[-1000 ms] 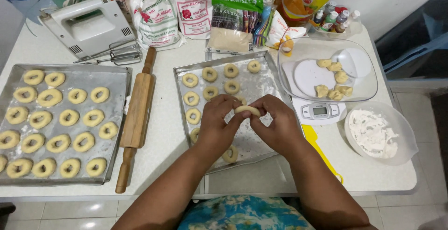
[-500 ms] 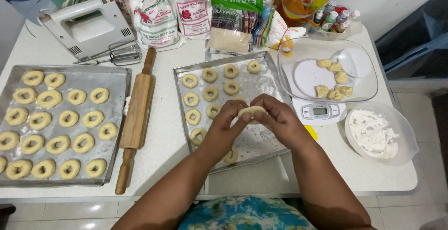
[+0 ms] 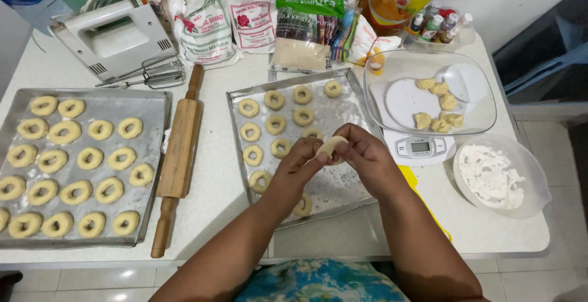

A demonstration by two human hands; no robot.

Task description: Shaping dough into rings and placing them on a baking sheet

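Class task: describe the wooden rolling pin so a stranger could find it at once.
Start at the white table. Between its two grey metal baking trays, the full left tray and the part-filled middle tray, lies the long brown wooden rolling pin. It is the only wooden thing among pale dough rings.

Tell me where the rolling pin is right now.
The rolling pin lies on the table, left of the hands, between the two baking trays.
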